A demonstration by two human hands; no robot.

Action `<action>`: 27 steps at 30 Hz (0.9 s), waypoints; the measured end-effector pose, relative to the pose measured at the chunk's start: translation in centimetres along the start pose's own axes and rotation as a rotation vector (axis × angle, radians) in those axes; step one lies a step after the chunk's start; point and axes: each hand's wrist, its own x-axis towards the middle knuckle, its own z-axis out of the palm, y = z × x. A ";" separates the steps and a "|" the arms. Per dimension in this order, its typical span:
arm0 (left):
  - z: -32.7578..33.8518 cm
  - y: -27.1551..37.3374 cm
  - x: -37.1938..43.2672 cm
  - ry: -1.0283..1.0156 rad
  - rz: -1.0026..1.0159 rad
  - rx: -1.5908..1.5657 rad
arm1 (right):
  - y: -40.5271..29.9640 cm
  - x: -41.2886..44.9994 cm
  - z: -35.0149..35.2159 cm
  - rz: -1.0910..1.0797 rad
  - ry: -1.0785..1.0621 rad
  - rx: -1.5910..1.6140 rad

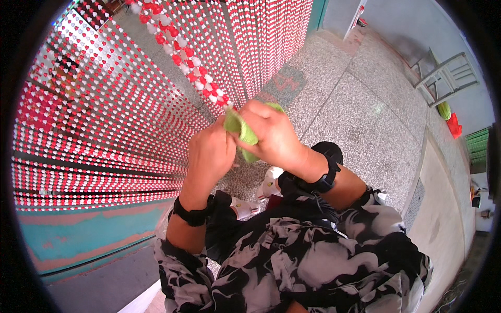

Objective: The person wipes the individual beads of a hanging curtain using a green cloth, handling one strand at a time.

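Red and white heart-shaped beads form a hanging strand curtain (pixel 156 105) in front of me and to the left. Several strands are gathered into one thick bundle (pixel 191 66) that runs down to my hands. My right hand (pixel 266 129) is closed on a green cloth (pixel 240 127), which pokes out between the hands and past the knuckles. Close against it, my left hand (pixel 211 150) has its fingers curled at the lower end of the bundle; whether they grip beads or cloth is hidden.
A speckled floor (pixel 352 117) extends to the right. Against the far right wall is a pale wooden chair (pixel 446 78), with a watermelon (pixel 444 110) and a red bag (pixel 454 126) beside it. A turquoise and pink wall (pixel 90 234) stands at the lower left.
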 end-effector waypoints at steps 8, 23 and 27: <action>0.4 -0.4 -0.1 0.003 -0.132 -0.231 | 0.1 -0.2 -0.7 0.165 0.006 0.105; 0.5 0.3 -0.1 0.023 0.016 -0.034 | 0.7 -0.4 -0.3 0.018 0.031 0.051; -0.1 0.4 -0.2 0.028 -0.021 -0.023 | 0.6 -0.1 0.0 0.007 0.001 0.011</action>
